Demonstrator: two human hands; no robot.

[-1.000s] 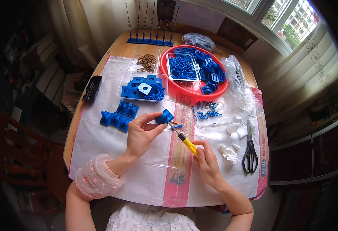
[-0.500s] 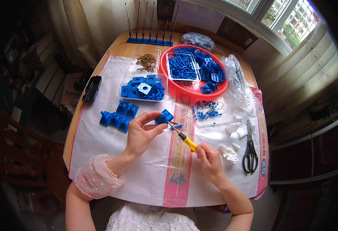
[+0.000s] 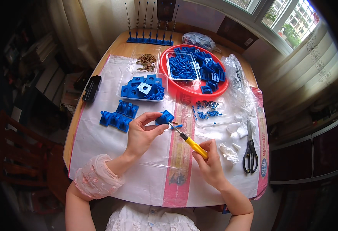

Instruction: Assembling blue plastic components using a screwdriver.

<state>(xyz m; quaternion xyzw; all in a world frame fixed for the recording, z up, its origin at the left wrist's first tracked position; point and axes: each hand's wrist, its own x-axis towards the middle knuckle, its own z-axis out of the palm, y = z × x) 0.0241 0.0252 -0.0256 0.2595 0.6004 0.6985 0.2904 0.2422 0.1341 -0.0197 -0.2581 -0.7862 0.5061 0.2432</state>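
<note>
Between thumb and fingers, my left hand [image 3: 145,131] pinches a small blue plastic part with a square plate [image 3: 164,117]. A screwdriver [image 3: 196,148] with a yellow and black handle is in my right hand [image 3: 209,163], gripped at the end of its handle. Its metal shaft slants up to the left, and the tip meets the blue part, though the exact contact is too small to make out. Just beyond the shaft lies a loose blue piece [image 3: 179,126] on the sheet. Left of my left hand stand several assembled blue parts [image 3: 117,121].
A clear box of blue plates [image 3: 141,99], a tray of brass screws [image 3: 146,62] and a red basin [image 3: 194,92] stand beyond my hands. Small blue bits [image 3: 208,111] lie right of centre. Black-handled scissors [image 3: 250,156] and crumpled tissue [image 3: 229,153] lie at the right.
My right hand has slid back to the handle's end, its fingers shifted, showing more of the yellow handle. My left hand and the blue part stay nearly in place.
</note>
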